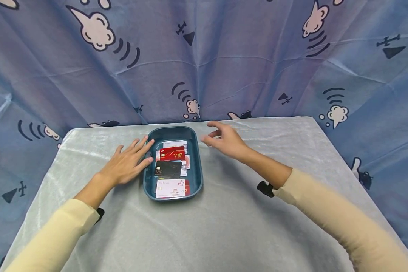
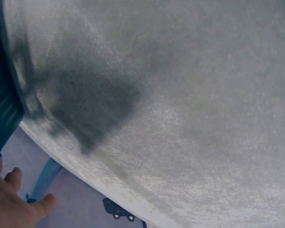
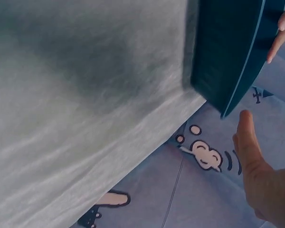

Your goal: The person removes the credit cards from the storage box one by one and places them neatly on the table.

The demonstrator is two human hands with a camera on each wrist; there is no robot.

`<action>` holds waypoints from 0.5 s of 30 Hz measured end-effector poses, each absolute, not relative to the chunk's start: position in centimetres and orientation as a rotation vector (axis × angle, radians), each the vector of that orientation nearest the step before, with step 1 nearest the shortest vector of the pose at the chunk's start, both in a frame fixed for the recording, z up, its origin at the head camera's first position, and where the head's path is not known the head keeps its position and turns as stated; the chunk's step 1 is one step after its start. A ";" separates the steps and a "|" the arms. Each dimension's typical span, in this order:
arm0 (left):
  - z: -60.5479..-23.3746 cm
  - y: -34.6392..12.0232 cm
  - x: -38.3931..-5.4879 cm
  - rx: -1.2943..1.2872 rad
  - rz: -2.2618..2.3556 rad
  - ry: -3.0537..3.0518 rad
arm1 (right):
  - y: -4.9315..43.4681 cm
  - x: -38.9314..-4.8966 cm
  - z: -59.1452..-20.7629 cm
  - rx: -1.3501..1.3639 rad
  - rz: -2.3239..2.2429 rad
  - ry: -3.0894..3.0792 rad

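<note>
A dark teal tray (image 1: 197,166) with rounded corners sits on the cloth-covered table. Inside it lie several cards: a red VIP card (image 1: 172,153), a black VIP card (image 1: 168,169) and a white VIP card (image 1: 170,188) on top of others, partly covered. With fingers spread, my left hand (image 1: 127,162) rests its fingertips and thumb at the tray's left rim. My right hand (image 1: 226,139) hovers just right of the tray's upper right side, fingers loosely bent and holding nothing. In the right wrist view, the tray's side wall (image 3: 223,52) stands close to the right hand (image 3: 263,175).
A pale grey velvety cloth (image 1: 244,219) covers the table. Behind it hangs a blue-purple curtain (image 1: 224,83) with cartoon prints, meeting the table's back edge. A black strap (image 1: 266,189) shows at the right wrist.
</note>
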State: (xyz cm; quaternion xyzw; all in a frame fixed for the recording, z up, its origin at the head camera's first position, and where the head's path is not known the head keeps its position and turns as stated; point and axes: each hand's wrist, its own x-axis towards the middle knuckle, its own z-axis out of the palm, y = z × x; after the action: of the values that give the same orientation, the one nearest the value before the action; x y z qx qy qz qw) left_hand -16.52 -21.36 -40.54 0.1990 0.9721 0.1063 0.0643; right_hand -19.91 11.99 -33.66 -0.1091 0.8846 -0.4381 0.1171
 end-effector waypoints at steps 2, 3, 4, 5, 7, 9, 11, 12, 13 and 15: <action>-40.5 -21.3 -16.5 0.600 0.319 2.931 | 11.5 -19.8 -33.7 -0.295 -1.339 2.514; -40.5 -21.4 -16.5 0.601 0.320 2.932 | 11.3 -19.8 -33.7 -0.288 -1.362 2.481; -40.5 -21.4 -16.5 0.600 0.321 2.932 | 11.1 -19.7 -33.7 -0.283 -1.383 2.451; -40.4 -21.4 -16.4 0.599 0.324 2.932 | 10.9 -19.7 -33.8 -0.283 -1.395 2.429; -40.4 -21.4 -16.4 0.594 0.326 2.934 | 10.4 -19.6 -33.9 -0.290 -1.411 2.393; -40.4 -21.4 -16.4 0.592 0.333 2.935 | 10.1 -19.4 -33.9 -0.288 -1.404 2.366; -40.4 -21.4 -16.3 0.596 0.333 2.933 | 9.8 -19.4 -34.0 -0.280 -1.400 2.329; -40.4 -21.4 -16.3 0.598 0.330 2.932 | 9.6 -19.4 -34.0 -0.270 -1.400 2.308; -40.4 -21.4 -16.4 0.602 0.333 2.930 | 9.5 -19.3 -34.0 -0.261 -1.396 2.289; -40.4 -21.4 -16.4 0.606 0.331 2.931 | 9.2 -19.3 -33.9 -0.245 -1.391 2.251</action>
State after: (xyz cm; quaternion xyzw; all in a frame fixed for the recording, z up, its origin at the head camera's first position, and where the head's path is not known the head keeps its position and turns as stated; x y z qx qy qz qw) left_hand -16.39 -21.39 -40.36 0.2009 0.9713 0.1098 0.0650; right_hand -19.28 9.20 -33.93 -0.0894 0.8224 -0.5082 0.2396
